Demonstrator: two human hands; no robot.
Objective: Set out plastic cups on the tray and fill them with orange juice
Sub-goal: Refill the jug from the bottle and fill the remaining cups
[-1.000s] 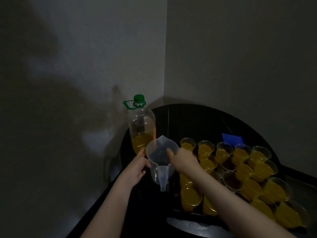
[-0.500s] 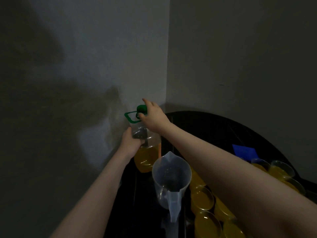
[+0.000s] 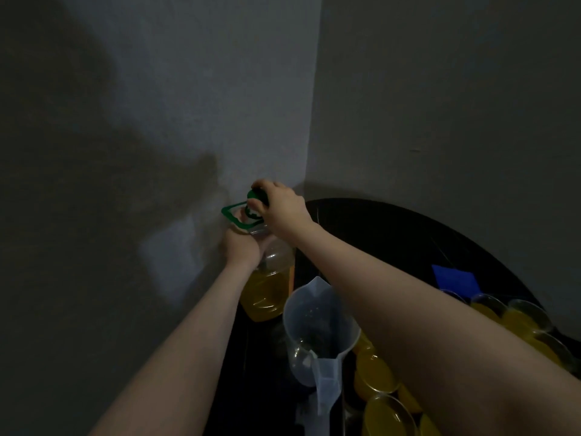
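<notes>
Near the centre of the frame, the juice bottle (image 3: 268, 287) stood upright at the dark worktop (image 3: 393, 234)'s left edge, close to the wall corner, about a third full of orange juice. The left hand (image 3: 243, 250) gripped its clear shoulder, fingers curled round the far side. The right hand (image 3: 281, 207) covered the green cap (image 3: 256, 196), fingers and thumb pinching it. Just below the bottle stood a clear measuring jug (image 3: 319, 328), which looked empty. At lower right, plastic cups (image 3: 377, 372) filled with juice stood packed together, partly hidden by the right forearm. A blue object (image 3: 454, 278) lay beyond them.
</notes>
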